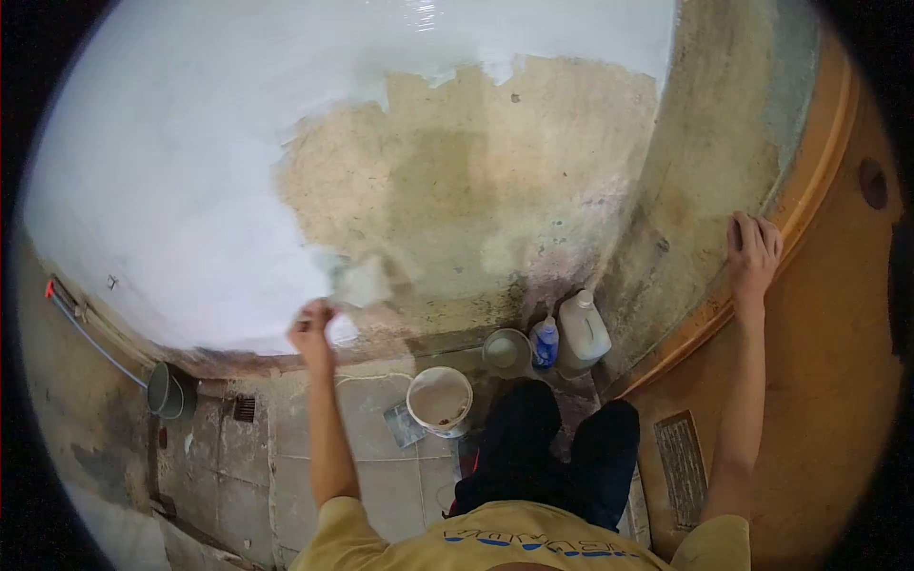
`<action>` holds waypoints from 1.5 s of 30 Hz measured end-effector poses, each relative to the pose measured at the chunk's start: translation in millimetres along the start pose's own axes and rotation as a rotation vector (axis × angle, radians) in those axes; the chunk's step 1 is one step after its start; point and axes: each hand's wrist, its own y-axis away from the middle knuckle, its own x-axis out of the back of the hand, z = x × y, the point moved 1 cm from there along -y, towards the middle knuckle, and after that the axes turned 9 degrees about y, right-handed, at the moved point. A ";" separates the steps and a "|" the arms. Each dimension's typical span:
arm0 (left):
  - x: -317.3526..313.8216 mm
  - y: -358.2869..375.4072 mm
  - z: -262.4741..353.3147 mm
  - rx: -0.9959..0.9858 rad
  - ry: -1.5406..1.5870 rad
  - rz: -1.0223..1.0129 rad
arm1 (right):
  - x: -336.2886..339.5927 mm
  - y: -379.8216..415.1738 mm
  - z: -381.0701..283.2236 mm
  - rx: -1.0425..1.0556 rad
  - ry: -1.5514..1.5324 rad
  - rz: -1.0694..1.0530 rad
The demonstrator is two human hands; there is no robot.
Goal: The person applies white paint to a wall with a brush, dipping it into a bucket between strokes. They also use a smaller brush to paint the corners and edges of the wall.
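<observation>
My left hand (pixel 312 325) is closed on a flat, pale, roughly square tool (pixel 364 282), blurred by motion. The tool is against the low part of the wall (pixel 438 181), where the white coat (pixel 190 190) meets a bare, stained beige patch. Its exact kind is too smeared to make out. Off to the right, my right hand (pixel 754 249) has its fingers bent over the edge of the orange-brown wooden door frame (pixel 809 186).
Near my knees stand a white bucket (pixel 426 407), a small bowl (pixel 506 354), a blue bottle (pixel 544 344) and a white jug (pixel 583 333). A dark bucket (pixel 169 392) and a floor drain (pixel 245 409) are at left. A vent (pixel 679 466) is set in the door.
</observation>
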 end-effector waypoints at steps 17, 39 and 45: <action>63.1 220.0 -58.3 0.451 -0.214 0.258 | -4.7 3.6 -1.5 0.008 0.062 0.010; 15.3 227.9 -75.9 0.410 -0.090 0.169 | 23.6 20.7 -6.9 -0.058 -0.269 -0.157; 30.5 241.4 -65.4 0.364 -0.099 0.276 | 11.9 23.0 -12.7 -0.031 -0.222 -0.077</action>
